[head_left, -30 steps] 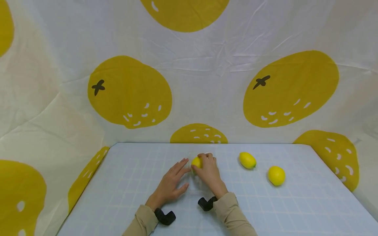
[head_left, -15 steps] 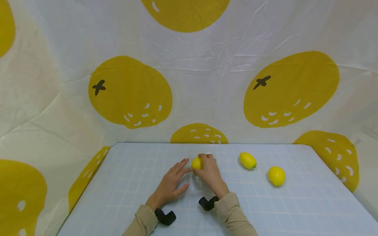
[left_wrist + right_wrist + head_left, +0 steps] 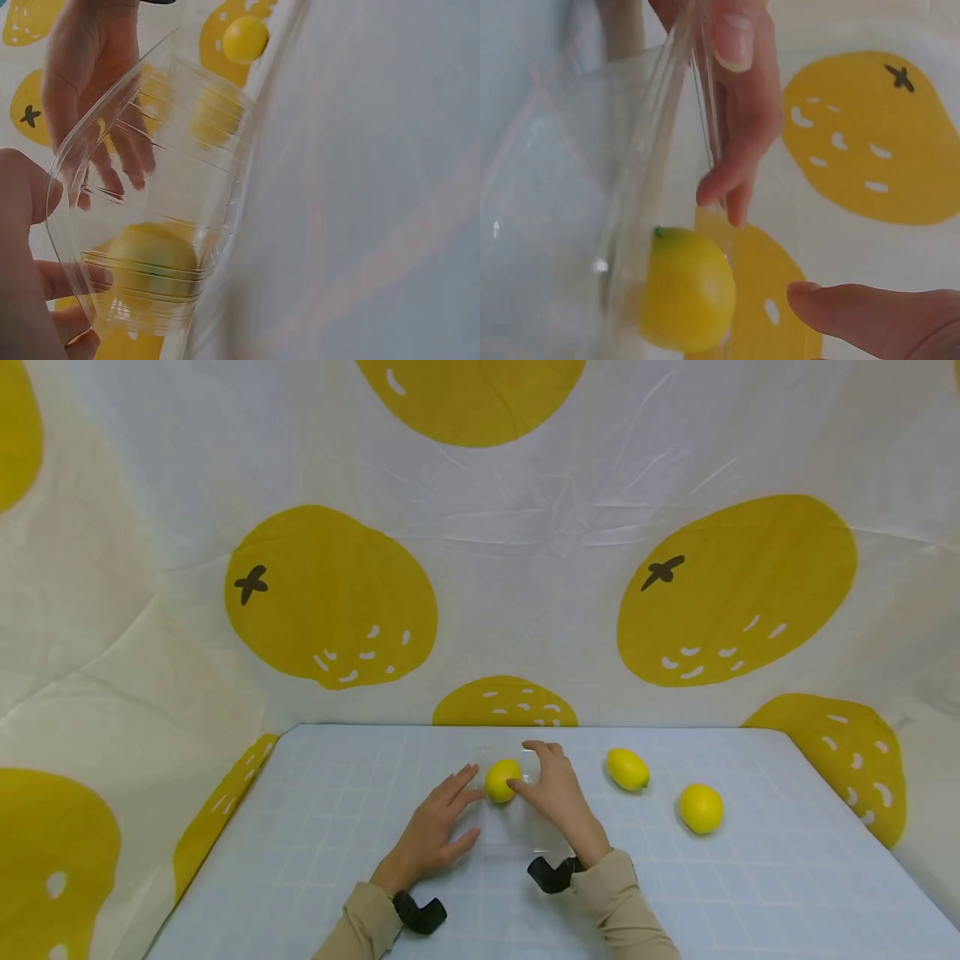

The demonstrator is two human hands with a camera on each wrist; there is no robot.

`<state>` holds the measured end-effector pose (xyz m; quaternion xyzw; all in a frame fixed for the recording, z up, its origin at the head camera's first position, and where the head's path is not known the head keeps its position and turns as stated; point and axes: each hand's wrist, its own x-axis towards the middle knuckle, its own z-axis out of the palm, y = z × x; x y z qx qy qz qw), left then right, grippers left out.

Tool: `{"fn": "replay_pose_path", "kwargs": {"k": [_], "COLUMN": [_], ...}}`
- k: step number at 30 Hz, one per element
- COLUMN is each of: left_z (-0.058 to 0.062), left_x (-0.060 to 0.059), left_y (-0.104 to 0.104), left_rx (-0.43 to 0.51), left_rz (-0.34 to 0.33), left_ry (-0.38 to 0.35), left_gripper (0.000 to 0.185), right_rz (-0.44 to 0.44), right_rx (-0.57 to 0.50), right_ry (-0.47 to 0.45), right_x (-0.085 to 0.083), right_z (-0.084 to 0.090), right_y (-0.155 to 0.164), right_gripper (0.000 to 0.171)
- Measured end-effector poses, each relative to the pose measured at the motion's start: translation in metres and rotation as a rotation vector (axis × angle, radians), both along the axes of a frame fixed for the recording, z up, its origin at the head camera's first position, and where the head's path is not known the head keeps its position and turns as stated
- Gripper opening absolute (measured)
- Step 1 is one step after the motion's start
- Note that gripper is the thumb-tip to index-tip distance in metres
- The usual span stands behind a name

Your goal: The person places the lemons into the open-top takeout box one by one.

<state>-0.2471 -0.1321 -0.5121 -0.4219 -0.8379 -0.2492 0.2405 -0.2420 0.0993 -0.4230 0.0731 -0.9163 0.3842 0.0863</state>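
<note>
A yellow lemon (image 3: 502, 782) sits in the far part of a clear plastic container (image 3: 517, 853), its green tip showing in the right wrist view. My left hand (image 3: 435, 831) rests along the container's left side, fingers straight and spread, with fingertips at the rim. Over the container's right side is my right hand (image 3: 558, 793), thumb and fingers parted and holding nothing. Its thumb overlaps the lemon's edge in the head view, while the right wrist view has the thumb (image 3: 817, 304) apart from the lemon. The container's see-through walls appear clearly in the left wrist view.
To the right of the container, one lemon (image 3: 627, 769) lies on the checked tablecloth (image 3: 300, 860), and another lemon (image 3: 701, 808) lies farther right and nearer. A white curtain with yellow fruit prints (image 3: 330, 597) hangs behind the table's far edge.
My right hand has let go of the lemon in the container and drawn back to the right, its fingers spreading. The left hand has stayed where it was.
</note>
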Motion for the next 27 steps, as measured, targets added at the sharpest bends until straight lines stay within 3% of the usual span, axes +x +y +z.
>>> {"fn": "replay_pose_path", "kwargs": {"k": [7, 16, 21, 27], "left_z": [0.001, 0.003, 0.002, 0.001], "left_x": [0.001, 0.004, 0.003, 0.002], "left_y": [-0.001, -0.001, -0.001, 0.000], "left_rx": [-0.006, -0.010, -0.012, -0.004], "left_rz": [0.004, 0.005, 0.005, -0.004], "left_ry": [0.002, -0.018, -0.020, -0.021], "left_gripper": [0.047, 0.046, 0.047, 0.047], "right_rz": [-0.015, -0.121, -0.148, -0.170], "right_rx": [-0.037, 0.025, -0.019, -0.086], "right_ry": [0.030, 0.141, 0.152, 0.099], "right_x": [0.004, 0.018, 0.027, 0.030], "right_z": [0.020, 0.034, 0.033, 0.015], "right_y": [0.040, 0.103, 0.143, 0.197], "right_gripper": [0.060, 0.056, 0.055, 0.062]}}
